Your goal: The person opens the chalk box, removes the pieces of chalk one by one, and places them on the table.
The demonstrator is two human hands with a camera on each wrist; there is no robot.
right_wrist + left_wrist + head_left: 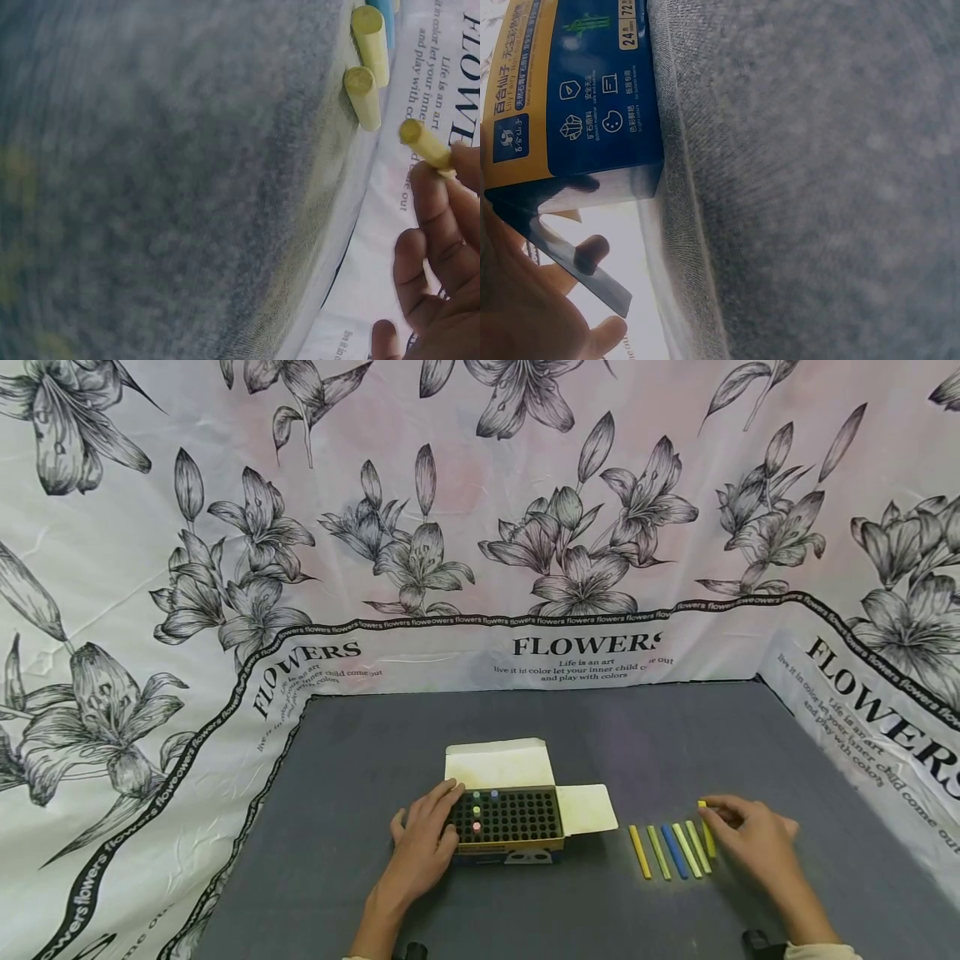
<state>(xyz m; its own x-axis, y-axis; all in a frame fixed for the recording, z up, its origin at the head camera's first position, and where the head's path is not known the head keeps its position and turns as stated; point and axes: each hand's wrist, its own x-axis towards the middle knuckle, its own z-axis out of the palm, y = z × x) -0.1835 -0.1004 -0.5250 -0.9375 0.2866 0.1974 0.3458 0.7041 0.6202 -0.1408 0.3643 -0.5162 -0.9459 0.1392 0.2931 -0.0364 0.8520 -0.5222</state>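
Note:
A blue and yellow chalk box point(604, 97) lies with its lid flap point(498, 764) and right side flap point(588, 808) folded out. Its black insert point(525, 818) is full of round holes, a few filled with coloured chalks at the left. My left hand point(423, 839) holds the box's left end, thumb near the front corner, fingers at the back; in the left wrist view it is beside the end flap point(592, 277). Thumb and fingers of my right hand point(753, 842) pinch a yellow chalk stick point(426, 144), tilted at the right end of a chalk row.
Left of the pinched stick lie a yellow chalk point(640, 852), a green chalk point(659, 852), a blue chalk point(674, 852) and two pale yellow-green chalks point(687, 850). The grey tabletop point(360, 760) ends at a flower-printed cloth point(420, 656) behind and at both sides.

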